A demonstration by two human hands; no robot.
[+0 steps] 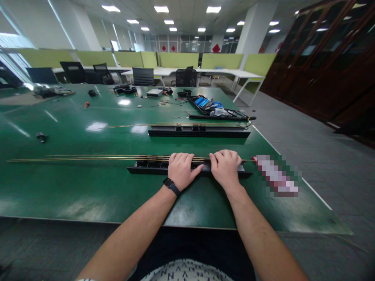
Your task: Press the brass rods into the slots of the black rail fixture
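A long black channel-shaped rail [146, 170] lies crosswise on the table in front of me, with black blocks inside it. Thin gold-coloured rods [88, 157] run along the rail and stick out far past its left end. My left hand [182, 169] lies over the middle of the rail, its fingers curled together over the far side and its thumb pointing right. Further right, my right hand [225, 167] bends its fingers over the same rail and rods. The fingertips of both hands are partly hidden. A dark watch [171, 185] circles my left wrist.
Behind lies a second black rail [199, 134] with rods. A black tray [225, 113] of blue and white items stands farther back. A pixelated patch [277, 175] covers something on the right. Small parts and a grey device [154, 93] lie on the green table [88, 187].
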